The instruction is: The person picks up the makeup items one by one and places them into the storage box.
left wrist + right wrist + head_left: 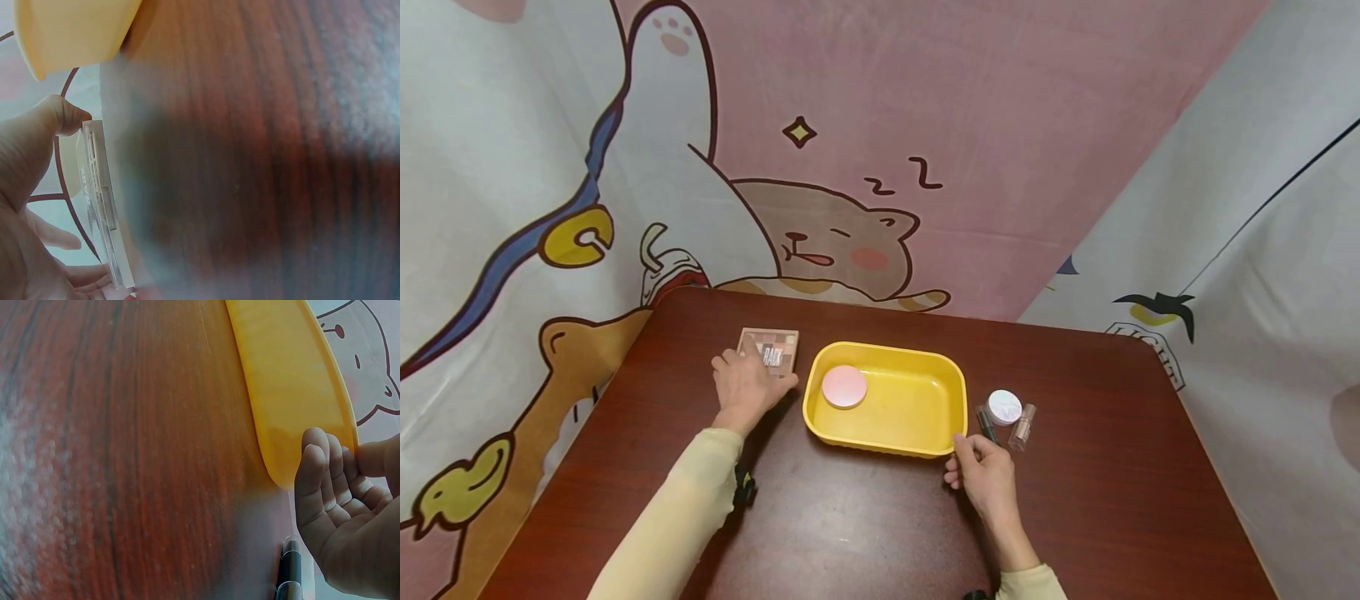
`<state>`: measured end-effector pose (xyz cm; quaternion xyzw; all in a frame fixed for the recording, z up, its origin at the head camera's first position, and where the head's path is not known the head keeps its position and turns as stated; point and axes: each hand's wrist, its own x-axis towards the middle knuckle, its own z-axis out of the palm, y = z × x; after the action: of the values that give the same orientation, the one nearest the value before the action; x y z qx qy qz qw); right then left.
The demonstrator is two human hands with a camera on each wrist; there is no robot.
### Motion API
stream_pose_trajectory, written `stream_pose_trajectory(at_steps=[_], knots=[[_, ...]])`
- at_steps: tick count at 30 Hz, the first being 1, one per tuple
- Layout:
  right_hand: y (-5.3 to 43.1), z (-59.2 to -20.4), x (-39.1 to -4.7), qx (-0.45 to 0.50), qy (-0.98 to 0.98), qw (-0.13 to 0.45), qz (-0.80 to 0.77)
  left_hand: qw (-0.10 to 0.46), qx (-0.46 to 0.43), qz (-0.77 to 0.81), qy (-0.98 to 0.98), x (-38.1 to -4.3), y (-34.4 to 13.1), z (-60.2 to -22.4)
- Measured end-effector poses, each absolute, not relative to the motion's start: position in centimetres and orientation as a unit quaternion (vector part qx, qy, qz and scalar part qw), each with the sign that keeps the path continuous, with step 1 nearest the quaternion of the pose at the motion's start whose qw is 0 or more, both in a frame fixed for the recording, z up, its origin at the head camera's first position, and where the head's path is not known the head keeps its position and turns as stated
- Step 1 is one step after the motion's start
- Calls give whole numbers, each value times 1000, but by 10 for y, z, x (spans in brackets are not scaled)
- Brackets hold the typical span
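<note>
A square eyeshadow palette (780, 350) with lettering on its lid lies on the table, left of a yellow plastic basin (895, 408). My left hand (747, 385) spans the palette and holds it by its edges. In the left wrist view the thumb is at one end of the palette (103, 200) and the fingertips are at the other. At the basin's near right corner, my right hand (987, 477) pinches the rim between thumb and fingers, as the right wrist view also shows. Inside the basin, toward its left end, sits a round pink compact (844, 387).
To the right of the basin stands a round white compact (1004, 407). Beside it lie a dark slim tube (987, 425) and a clear-and-pinkish tube (1022, 427), likely cosmetics. The dark wooden table (850, 533) meets a cartoon-printed curtain (985, 125) at the back.
</note>
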<state>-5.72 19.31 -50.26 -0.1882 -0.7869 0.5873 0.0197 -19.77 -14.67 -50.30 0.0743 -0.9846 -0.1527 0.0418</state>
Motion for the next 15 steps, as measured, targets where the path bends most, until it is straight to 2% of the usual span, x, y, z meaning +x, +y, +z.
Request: stream_pose_trajectory(at_steps=[15], knots=[[192, -502, -57, -185, -785, 21, 591, 74, 75, -164, -981, -192, -148, -490]])
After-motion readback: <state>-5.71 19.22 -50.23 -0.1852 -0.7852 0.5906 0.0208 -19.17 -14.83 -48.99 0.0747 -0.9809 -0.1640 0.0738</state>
